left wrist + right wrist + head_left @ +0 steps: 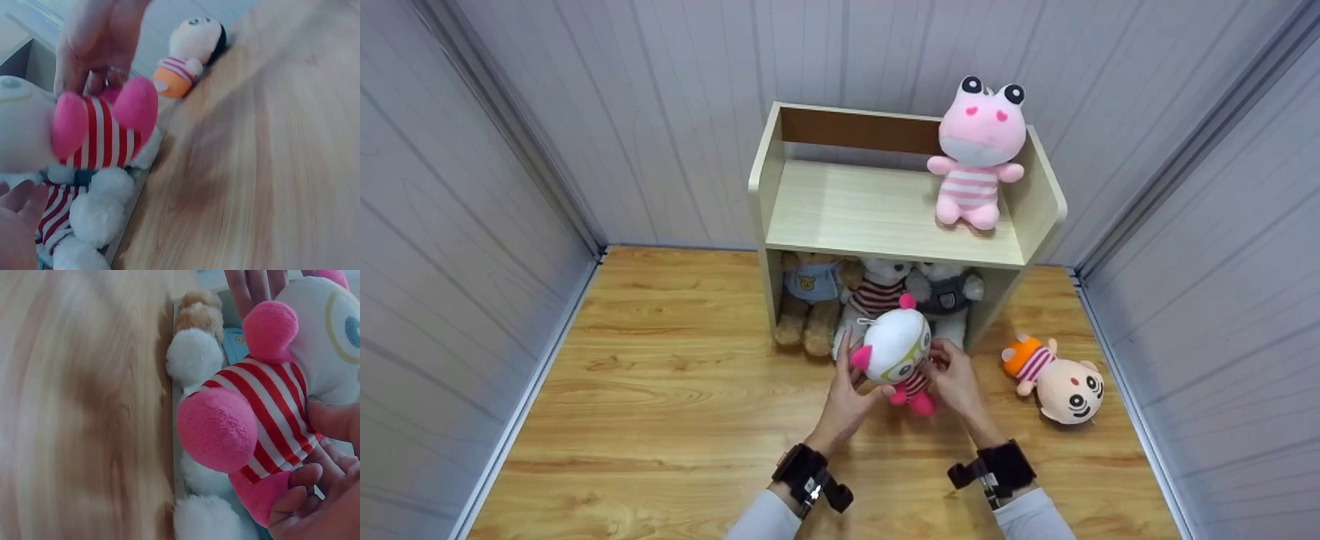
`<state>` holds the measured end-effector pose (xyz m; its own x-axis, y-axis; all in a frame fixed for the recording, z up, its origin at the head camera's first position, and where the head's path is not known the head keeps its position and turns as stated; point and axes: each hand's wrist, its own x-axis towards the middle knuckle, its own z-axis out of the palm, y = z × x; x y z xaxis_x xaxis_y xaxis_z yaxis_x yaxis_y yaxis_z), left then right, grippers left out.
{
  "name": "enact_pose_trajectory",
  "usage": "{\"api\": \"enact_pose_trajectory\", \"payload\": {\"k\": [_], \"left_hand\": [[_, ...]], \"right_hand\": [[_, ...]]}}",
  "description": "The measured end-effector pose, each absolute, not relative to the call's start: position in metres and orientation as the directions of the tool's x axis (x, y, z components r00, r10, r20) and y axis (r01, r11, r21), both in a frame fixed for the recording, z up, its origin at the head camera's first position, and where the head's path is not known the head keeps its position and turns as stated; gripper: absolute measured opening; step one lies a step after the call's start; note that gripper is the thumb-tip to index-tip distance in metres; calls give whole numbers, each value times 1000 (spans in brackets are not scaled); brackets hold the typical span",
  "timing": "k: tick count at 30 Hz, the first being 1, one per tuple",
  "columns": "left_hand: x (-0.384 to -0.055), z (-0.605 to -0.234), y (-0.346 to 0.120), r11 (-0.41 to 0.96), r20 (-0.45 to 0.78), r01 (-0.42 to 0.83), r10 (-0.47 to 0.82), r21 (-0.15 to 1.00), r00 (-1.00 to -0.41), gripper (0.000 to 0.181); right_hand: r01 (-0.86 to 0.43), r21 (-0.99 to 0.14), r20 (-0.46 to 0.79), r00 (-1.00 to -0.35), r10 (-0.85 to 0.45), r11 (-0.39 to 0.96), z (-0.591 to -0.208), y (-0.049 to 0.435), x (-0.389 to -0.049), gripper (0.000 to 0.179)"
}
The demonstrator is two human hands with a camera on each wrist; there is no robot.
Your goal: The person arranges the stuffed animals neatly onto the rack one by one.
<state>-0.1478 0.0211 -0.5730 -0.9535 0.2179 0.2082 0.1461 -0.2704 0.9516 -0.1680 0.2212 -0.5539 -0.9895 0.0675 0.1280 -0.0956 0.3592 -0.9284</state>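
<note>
In the head view a plush doll (895, 346), with a white head, pink ears, yellow glasses and a red-striped body, is held in front of the shelf's lower compartment. My right hand (958, 379) grips its side; in the right wrist view the thumb lies by the neck and the fingers curl beside a pink limb. Across from it, my left hand (846, 399) supports the head with fairly straight fingers. Behind the doll sit a brown teddy bear (808, 311), a bear in a striped shirt (877, 292) and a bear in a dark top (949, 295).
A pink frog plush (981, 142) sits at the right of the upper shelf (855, 210). On the wooden floor at right lies a doll with orange shorts (1061, 382). Panel walls (675, 112) enclose the back and both sides.
</note>
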Motion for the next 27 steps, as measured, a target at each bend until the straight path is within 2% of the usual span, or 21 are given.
{"api": "enact_pose_trajectory", "payload": {"k": [2,9,15,22,27], "left_hand": [[-151,-581,25,-246,196,150,177,958,-965,117],[-142,-555,23,-201,161,141,85,969,-983,99],[-146,-553,18,-197,187,183,2,963,-982,71],[-153,-542,4,-218,208,198,20,956,-978,62],[-158,-529,-4,-189,265,247,72,950,-962,53]], "right_hand": [[-88,-943,115,-991,67,320,-549,215,-164,32],[-32,-976,43,-998,48,214,-535,199,-153,33],[-79,-953,80,-997,-8,292,-548,199,-155,37],[-99,-908,70,-994,-86,406,-564,212,-160,54],[-120,-885,50,-985,-165,450,-565,216,-158,48]]}}
